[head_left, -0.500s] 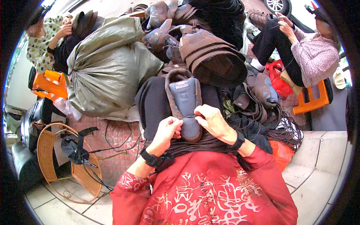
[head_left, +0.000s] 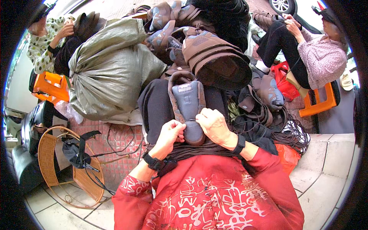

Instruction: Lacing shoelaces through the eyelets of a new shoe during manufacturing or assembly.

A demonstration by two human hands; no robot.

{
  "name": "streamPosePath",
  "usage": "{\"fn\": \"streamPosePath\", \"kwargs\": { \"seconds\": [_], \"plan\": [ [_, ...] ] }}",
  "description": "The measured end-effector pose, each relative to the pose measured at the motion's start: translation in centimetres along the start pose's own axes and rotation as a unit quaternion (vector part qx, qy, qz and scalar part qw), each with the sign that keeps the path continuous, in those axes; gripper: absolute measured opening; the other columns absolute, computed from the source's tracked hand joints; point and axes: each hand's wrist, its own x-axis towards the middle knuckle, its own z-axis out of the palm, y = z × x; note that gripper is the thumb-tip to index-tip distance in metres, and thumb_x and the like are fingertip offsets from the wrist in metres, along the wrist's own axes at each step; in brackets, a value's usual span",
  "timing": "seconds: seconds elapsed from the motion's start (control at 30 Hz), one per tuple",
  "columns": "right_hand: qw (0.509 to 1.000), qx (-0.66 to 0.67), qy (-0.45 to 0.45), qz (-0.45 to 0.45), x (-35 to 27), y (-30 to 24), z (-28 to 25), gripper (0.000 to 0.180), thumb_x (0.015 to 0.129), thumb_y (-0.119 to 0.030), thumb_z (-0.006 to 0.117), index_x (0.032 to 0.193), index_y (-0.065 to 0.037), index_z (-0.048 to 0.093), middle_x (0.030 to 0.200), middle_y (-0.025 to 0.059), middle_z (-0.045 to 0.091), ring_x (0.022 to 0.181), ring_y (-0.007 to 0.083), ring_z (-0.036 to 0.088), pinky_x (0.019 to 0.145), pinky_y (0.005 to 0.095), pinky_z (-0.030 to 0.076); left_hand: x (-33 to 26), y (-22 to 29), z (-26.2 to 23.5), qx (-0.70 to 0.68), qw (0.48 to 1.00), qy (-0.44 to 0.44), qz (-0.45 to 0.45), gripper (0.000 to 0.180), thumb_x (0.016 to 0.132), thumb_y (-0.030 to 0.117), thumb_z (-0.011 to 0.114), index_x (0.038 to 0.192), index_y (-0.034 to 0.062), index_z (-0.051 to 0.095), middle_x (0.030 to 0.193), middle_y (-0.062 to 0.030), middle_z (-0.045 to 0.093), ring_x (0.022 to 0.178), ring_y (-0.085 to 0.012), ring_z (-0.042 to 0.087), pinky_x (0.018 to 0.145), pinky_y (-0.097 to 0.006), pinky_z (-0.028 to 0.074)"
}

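Viewpoint: looking down from the head at a person's own lap and two bare hands; the person wears a red top with white patterning.
Shoe part: a grey-blue shoe upper (head_left: 188, 109) with brown suede edging lies on the person's lap, on dark trousers, its open end pointing away from the body.
Left hand: the left hand (head_left: 171, 131) is closed on the near left edge of the shoe upper, fingers curled tight against it; a black wristband sits on that wrist.
Right hand: the right hand (head_left: 213, 123) is closed on the near right edge of the shoe upper, thumb and fingers pinched together at the grey-blue panel; whether a thread or tool sits between them is too small to tell.
Ahead: a pile of brown and grey shoes (head_left: 199, 42) rises just beyond the knees.
Left: a large grey-green sack (head_left: 111, 65), tied at the top, stands beside the pile; nearer, a round wicker stool (head_left: 51, 161) lies tipped on the tiled floor.
Right: a tangle of dark straps (head_left: 276, 122) lies beside the lap.
Others: a person in a floral top sits at far left, and a person in a pink top sits on an orange stool (head_left: 318, 101) at far right.
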Motion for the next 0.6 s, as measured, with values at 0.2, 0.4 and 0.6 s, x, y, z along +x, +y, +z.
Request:
{"fn": "streamPosePath", "kwargs": {
  "seconds": [0.2, 0.4, 0.6],
  "plan": [
    [0.986, 0.150, -0.036, 0.070, -0.4, 0.4, -0.3, 0.011, 0.074, -0.010, 0.060, 0.081, -0.005, 0.053, 0.076, 0.0113, 0.051, 0.072, 0.0287, 0.055, 0.063, 0.0371, 0.044, -0.3, -0.4, -0.2, -0.005, 1.000, 0.000, 0.017, 0.015, 0.082, 0.018, 0.061, 0.078, 0.0071, 0.052, 0.064, -0.0006, 0.051, 0.049, -0.0096, 0.049, 0.048, -0.022, 0.045],
    [0.990, 0.131, -0.016, 0.048, -1.1, 0.7, -0.5, 0.010, 0.074, -0.008, 0.059, 0.082, -0.005, 0.054, 0.076, 0.0116, 0.051, 0.071, 0.0285, 0.055, 0.063, 0.0369, 0.045, -0.6, -0.7, -0.3, -0.005, 0.999, -0.027, 0.037, 0.014, 0.081, 0.018, 0.061, 0.081, 0.0060, 0.053, 0.067, -0.0004, 0.053, 0.055, -0.0086, 0.050, 0.052, -0.022, 0.045],
    [0.997, -0.070, 0.006, -0.023, 0.2, -0.4, 1.2, 0.005, 0.072, -0.009, 0.054, 0.074, -0.008, 0.050, 0.069, 0.0078, 0.047, 0.068, 0.0232, 0.053, 0.058, 0.0330, 0.040, -0.6, -0.9, 0.2, 0.021, 0.996, 0.000, 0.082, 0.010, 0.082, 0.012, 0.060, 0.082, 0.0052, 0.053, 0.070, 0.0005, 0.053, 0.057, -0.0069, 0.050, 0.053, -0.021, 0.045]
  ]
}}
